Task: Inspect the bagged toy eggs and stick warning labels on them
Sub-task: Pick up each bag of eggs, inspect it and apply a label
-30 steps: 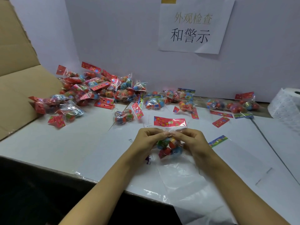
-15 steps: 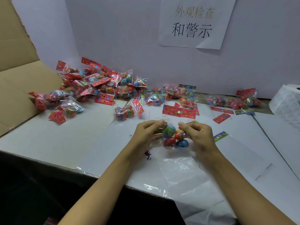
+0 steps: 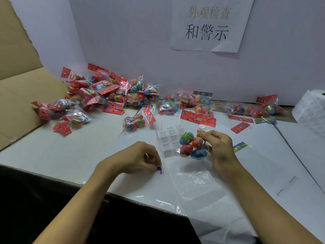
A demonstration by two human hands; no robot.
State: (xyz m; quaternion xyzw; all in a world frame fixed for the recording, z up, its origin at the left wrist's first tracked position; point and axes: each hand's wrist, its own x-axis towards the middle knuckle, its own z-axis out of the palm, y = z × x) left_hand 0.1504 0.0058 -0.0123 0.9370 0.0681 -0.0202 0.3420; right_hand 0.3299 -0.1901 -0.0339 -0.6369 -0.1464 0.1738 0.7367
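The right hand (image 3: pixel 218 147) pinches a clear plastic bag (image 3: pixel 192 145) holding four toy eggs, green-blue, orange, pink and blue, with its red header card (image 3: pixel 197 118) pointing away, just above the white table (image 3: pixel 52 152). Beside it lies a white sheet of warning labels (image 3: pixel 168 140). The left hand (image 3: pixel 135 158), fingers curled, pinches a small purple bit (image 3: pixel 159 168). More bagged eggs (image 3: pixel 98 99) pile against the wall.

Packing inspection bench: wall sign (image 3: pixel 209 23), heaped toy bags (image 3: pixel 105 95).
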